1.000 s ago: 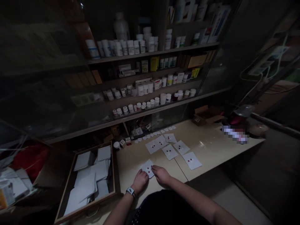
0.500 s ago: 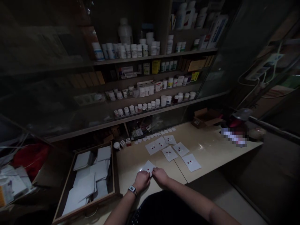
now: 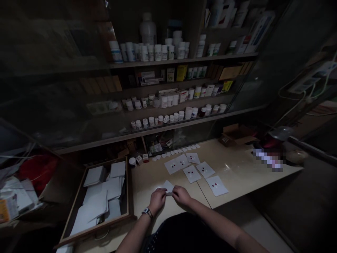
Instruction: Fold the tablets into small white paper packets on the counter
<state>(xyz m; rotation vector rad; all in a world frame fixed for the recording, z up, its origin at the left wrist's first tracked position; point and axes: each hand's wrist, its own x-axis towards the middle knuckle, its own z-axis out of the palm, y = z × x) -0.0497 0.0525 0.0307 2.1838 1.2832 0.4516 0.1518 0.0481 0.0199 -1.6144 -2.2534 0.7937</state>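
Paper square (image 3: 167,186) sits on the tabletop (image 3: 144,198) directly before the person, gripped between both hands. Left to right: a wooden drawer (image 3: 127,186) lies beside the tabletop, loaded with loose white paper sheets (image 3: 98,207). Left hand (image 3: 157,200), wearing a wristwatch (image 3: 146,212), is closed, its fingers curled in on the left side of the paper square. Right hand (image 3: 181,196) is closed likewise, its fingertips (image 3: 174,189) on the right side. Six white sheets (image 3: 191,174), each bearing two red tablets, lie further along the tabletop, with a row of small paper pieces (image 3: 175,154) beyond them. An open cardboard box (image 3: 237,135) stands at the far right. Shelves of medicine bottles (image 3: 158,52) rise behind glass above.
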